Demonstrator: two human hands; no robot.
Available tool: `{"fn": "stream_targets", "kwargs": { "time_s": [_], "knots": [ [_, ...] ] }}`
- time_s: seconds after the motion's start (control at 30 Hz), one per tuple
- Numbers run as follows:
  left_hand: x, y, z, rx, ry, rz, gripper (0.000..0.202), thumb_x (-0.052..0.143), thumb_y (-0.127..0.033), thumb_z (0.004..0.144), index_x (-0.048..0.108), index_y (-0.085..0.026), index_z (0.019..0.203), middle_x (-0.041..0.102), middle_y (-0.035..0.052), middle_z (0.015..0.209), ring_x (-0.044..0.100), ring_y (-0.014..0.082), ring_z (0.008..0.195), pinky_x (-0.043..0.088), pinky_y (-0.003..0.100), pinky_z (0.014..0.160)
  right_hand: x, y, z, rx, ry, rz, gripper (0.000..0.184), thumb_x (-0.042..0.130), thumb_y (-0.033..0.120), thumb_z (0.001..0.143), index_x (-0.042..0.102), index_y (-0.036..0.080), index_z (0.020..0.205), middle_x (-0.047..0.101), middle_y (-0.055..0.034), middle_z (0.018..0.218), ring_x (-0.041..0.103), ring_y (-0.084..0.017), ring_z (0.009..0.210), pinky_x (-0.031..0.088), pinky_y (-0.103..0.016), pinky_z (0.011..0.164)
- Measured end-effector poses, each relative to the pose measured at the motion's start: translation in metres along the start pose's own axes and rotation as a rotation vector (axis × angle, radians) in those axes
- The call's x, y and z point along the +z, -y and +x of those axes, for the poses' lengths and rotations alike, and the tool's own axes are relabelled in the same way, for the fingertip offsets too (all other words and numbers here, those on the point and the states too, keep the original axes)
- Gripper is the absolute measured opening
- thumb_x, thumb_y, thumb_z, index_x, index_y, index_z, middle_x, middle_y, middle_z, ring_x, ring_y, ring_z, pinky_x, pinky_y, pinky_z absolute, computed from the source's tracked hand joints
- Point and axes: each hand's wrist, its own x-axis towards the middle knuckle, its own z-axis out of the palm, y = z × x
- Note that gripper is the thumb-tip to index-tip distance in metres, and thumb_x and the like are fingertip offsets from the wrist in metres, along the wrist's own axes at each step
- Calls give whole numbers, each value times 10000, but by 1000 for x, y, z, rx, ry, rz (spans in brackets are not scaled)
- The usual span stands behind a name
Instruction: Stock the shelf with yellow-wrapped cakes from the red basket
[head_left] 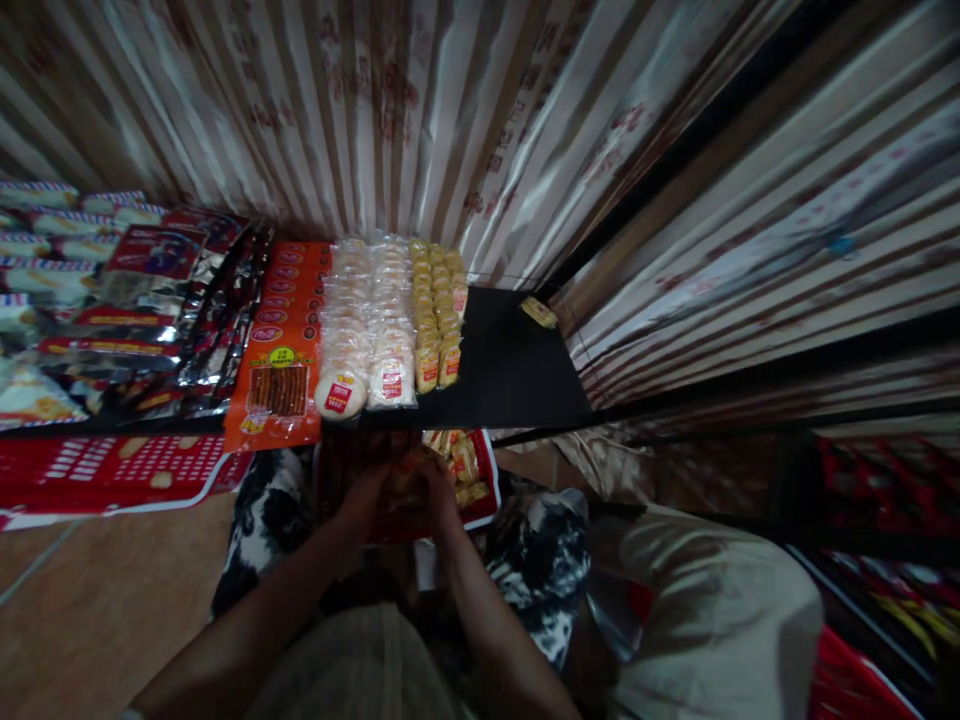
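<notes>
Both of my hands are down inside a red basket (491, 470) with a white rim, below the front edge of the black shelf. My left hand (373, 488) is on the basket's dark left side, and its fingers are lost in shadow. Close by on the right, my right hand (437, 478) is curled against dim yellow-brown snack packets between the two hands. More yellow-wrapped snack packets (465, 460) lie to the right of it in the basket. On the shelf above stand rows of similar yellow packets (436, 315).
The black shelf (510, 350) also carries white round-cracker packs (390, 330), an orange snack bag (274, 340) and dark foil bags (165, 300). One yellow packet (538, 312) lies at its right end. Another red basket (112, 470) is at left. Another person's leg (712, 600) is at right.
</notes>
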Motion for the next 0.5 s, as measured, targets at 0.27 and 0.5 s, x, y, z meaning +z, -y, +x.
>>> {"fn": "stream_targets", "kwargs": {
  "time_s": [0.27, 0.5],
  "knots": [
    [17, -6, -17, 272, -7, -66, 403, 758, -419, 562, 619, -152, 830, 685, 39, 790, 641, 174, 725, 514, 292, 688, -5, 35, -28, -66, 18, 102, 522, 691, 343, 611, 577, 216, 1104, 695, -21, 837, 640, -172, 691, 500, -277, 629],
    [39, -27, -25, 521, -77, 165, 196, 656, -324, 647, 611, -176, 766, 664, 32, 791, 624, 184, 792, 493, 310, 787, -4, 54, -29, -229, -94, -35, 361, 727, 418, 588, 614, 212, 863, 653, 4, 699, 622, -171, 665, 495, -277, 619]
  ]
}}
